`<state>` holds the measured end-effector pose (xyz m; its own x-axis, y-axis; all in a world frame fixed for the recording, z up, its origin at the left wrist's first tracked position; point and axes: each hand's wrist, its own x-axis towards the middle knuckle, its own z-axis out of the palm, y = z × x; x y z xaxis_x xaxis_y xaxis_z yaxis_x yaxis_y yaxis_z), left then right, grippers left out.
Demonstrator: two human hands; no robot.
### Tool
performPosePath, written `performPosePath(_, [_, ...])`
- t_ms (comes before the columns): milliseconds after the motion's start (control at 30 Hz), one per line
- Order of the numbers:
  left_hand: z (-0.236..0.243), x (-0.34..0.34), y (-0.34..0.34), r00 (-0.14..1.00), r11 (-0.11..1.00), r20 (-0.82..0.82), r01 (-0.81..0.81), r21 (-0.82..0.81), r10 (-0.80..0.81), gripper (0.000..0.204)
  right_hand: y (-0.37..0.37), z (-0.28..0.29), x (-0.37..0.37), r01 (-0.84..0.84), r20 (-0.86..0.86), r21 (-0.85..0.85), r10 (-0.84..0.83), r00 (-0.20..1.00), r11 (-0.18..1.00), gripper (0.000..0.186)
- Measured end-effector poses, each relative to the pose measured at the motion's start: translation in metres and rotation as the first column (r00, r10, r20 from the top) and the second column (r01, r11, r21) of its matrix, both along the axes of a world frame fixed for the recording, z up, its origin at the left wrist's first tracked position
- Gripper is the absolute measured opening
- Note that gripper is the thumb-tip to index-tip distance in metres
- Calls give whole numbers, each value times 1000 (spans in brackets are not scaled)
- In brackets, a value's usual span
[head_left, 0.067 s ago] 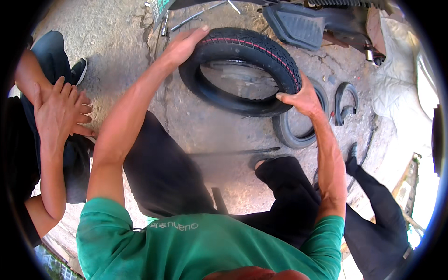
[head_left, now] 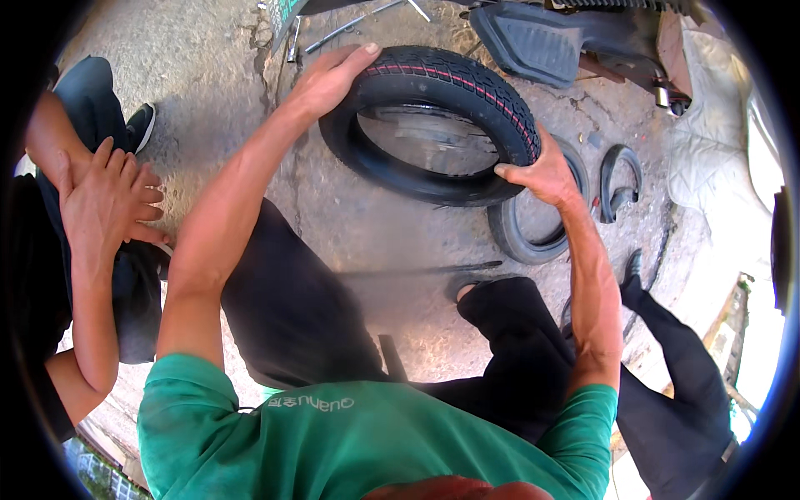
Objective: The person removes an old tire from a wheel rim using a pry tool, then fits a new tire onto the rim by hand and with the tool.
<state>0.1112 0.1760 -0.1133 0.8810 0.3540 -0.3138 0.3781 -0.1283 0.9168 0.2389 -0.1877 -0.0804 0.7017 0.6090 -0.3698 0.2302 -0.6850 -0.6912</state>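
Between my two hands I hold a black tire (head_left: 425,187) with a red stripe around its tread. It is tilted, so I look through its middle at the ground. My left hand (head_left: 335,79) grips its upper left side, with the thumb lying along the tread. On the right side, my right hand (head_left: 543,173) is closed on the tire, thumb over the near sidewall and the fingers mostly hidden behind it. Partly behind my right hand, a second, greyer tire (head_left: 521,242) lies on the ground.
A cut piece of tire (head_left: 610,179) lies farther right. Metal tools (head_left: 342,35) rest on the concrete at the far side, beside a vehicle's dark footboard (head_left: 529,46). At the left sits another person with crossed hands (head_left: 108,196); a person's dark-trousered leg (head_left: 683,358) is at the right.
The tire and both my hands have shifted very slightly to the right. My hold on it looks the same.
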Motion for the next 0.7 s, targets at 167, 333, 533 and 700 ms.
performPosePath(167, [9,0,-21,998,971,40,-65,228,58,76,8,18,30,-54,-192,111,75,979,992,92])
performPosePath(333, [-8,2,-16,991,947,87,-120,299,98,72,8,10,27,-77,-136,79,88,987,994,87])
performPosePath(533, [-10,-2,-20,981,947,185,-113,299,59,68,8,18,25,-113,32,-160,120,992,981,88])
performPosePath(700, [-16,-6,-22,978,952,199,-118,284,62,63,4,6,29,-130,77,108,122,990,986,100])
